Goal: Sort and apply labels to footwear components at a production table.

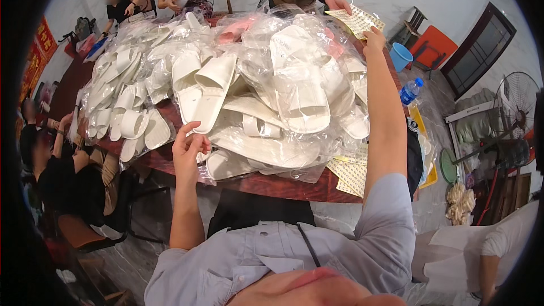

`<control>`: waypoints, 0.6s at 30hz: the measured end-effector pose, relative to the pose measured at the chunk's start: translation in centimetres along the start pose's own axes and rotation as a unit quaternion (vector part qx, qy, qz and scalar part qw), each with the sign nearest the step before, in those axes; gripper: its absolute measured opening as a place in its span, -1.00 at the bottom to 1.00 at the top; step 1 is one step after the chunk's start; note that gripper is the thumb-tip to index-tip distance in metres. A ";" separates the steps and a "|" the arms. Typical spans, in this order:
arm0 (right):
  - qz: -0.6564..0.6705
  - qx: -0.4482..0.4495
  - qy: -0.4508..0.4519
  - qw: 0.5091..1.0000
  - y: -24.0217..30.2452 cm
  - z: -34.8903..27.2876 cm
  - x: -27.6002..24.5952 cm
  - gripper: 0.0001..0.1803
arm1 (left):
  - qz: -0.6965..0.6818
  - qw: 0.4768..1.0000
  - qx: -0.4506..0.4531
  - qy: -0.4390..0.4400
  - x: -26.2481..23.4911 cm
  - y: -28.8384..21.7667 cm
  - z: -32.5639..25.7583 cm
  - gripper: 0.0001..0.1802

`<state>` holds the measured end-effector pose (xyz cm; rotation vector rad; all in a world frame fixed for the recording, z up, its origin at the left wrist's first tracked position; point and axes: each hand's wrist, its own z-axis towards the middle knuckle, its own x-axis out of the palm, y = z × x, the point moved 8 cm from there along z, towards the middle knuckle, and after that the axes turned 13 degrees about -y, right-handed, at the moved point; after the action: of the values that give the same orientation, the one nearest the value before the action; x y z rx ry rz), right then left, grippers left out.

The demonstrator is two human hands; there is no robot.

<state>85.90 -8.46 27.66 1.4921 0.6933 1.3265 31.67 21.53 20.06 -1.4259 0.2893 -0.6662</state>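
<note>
My right arm stretches out to the far right, where my right hand [373, 41] grips the near corner of a yellowish sticker sheet [357, 21]. Another person's hand [338, 3] is at the opposite edge of that sheet. My left hand [190, 145] hovers by the table's front edge with its fingers apart, holding nothing, just below a pair of white slippers [205, 88] in a clear plastic bag. A large heap of bagged white slippers [300, 99] spreads over the dark red table [294, 186]. Some pink slippers [237, 29] show among them.
More sticker sheets [350, 171] lie on the table's right front corner. Beyond it are a water bottle [411, 90], a blue bucket [401, 56], a folded orange chair [433, 45] and a standing fan [513, 119]. Several people sit around the table; a chair [85, 229] stands at left.
</note>
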 end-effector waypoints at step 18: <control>-0.099 -0.148 0.124 0.976 5.9 -2.7 -1.6 -0.46 | 0.015 1.000 0.026 -0.001 1.1 -1.6 -0.3 -0.69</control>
<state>81.86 -11.16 32.24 1.0049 0.7435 1.4049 31.98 20.57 21.82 -1.3705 0.2889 -0.6429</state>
